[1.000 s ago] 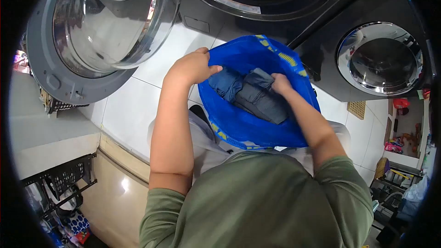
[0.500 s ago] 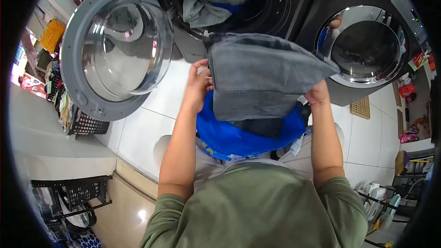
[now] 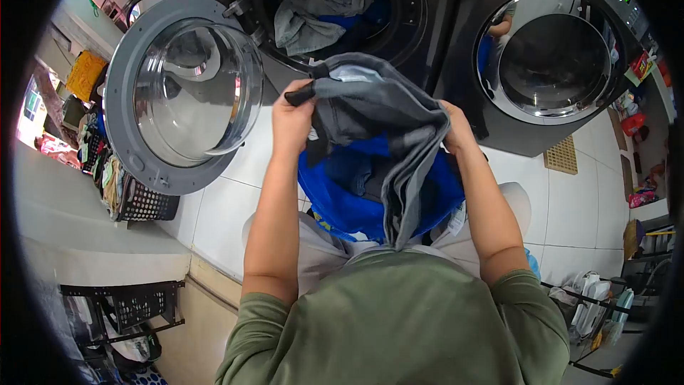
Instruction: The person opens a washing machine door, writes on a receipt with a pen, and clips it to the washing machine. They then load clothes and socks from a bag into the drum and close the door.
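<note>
Compared with half a second ago, when the grey denim-like garment (image 3: 383,93) is stretched as a flat folded panel between the hands, it now sags and gapes: its upper edge bows away from the person, and several stacked folds drop from the right-hand side of the grip to the person's shirt. A full second ago the right hand is down inside the bag; now both hands are raised above it.

The left hand (image 3: 293,125) is closed, its fingers curled around a dark end of the garment's thick upper edge. The right hand (image 3: 456,127) pinches the opposite edge, its fingers partly hidden, so how tightly they close cannot be told. The one held garment hangs between the two hands, its weave matte, its edges seamed, with a paler patch inside the fold.

Directly below the grip sits one bright blue, smooth-sided bag (image 3: 324,196), its mouth spread wide, with dark blue folded cloth (image 3: 349,170) inside.

Beyond the grip is one open dark round drum (image 3: 406,11), holding a crumpled grey garment (image 3: 326,0) and some blue cloth (image 3: 345,21). Left of the grip stands one swung-out door (image 3: 192,96), a grey ring around a clear, bulging bowl. Right of the grip, one shut round glass door (image 3: 552,64) shows a shiny silver rim.
</note>
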Demonstrator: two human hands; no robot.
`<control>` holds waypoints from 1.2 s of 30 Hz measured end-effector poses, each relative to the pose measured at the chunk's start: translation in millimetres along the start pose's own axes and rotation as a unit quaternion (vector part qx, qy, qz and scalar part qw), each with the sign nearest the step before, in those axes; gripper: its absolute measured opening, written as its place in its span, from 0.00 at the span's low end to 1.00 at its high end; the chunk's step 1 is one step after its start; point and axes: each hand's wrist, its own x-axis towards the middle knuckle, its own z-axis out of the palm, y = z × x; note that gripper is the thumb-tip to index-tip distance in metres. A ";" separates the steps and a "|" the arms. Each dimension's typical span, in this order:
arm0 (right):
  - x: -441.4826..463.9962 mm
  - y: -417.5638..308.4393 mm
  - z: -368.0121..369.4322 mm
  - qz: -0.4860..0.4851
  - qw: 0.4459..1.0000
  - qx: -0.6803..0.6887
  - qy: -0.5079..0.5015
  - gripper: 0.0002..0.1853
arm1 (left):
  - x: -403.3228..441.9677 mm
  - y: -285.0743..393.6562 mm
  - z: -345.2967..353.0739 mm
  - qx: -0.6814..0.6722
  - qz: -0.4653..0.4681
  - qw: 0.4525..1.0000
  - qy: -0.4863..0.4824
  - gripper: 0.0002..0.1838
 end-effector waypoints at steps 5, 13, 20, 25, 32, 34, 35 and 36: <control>-14.7 -42.9 22.4 -0.128 0.986 0.053 -0.093 0.25 | 16.0 65.0 22.1 0.181 0.227 0.942 -0.170 0.20; -29.6 -91.0 26.2 -0.095 0.975 -0.056 0.192 0.20 | 22.8 77.8 3.8 0.220 0.330 0.896 -0.200 0.16; -19.4 -124.5 4.0 -0.163 0.984 -0.065 0.028 0.17 | 19.2 124.8 -71.9 0.295 0.012 0.881 -0.371 0.19; -22.0 -140.9 77.3 -0.205 0.944 -0.239 -0.103 0.10 | 4.2 78.0 35.6 0.365 0.236 0.850 -0.299 0.55; -47.5 -49.2 62.6 -0.067 0.972 -0.182 0.134 0.23 | 20.2 45.2 51.5 0.262 0.019 0.960 -0.096 0.19; -52.3 42.1 53.5 0.209 0.977 0.006 -0.052 0.31 | 23.4 53.1 50.6 0.138 -0.079 0.977 -0.141 0.19; -51.7 71.4 58.8 0.286 0.956 0.019 -0.055 0.37 | 19.3 64.9 54.1 0.137 -0.073 0.972 -0.174 0.17; -51.0 86.2 67.4 0.271 0.960 0.051 -0.050 0.39 | 13.9 75.9 59.5 0.136 -0.067 0.966 -0.211 0.16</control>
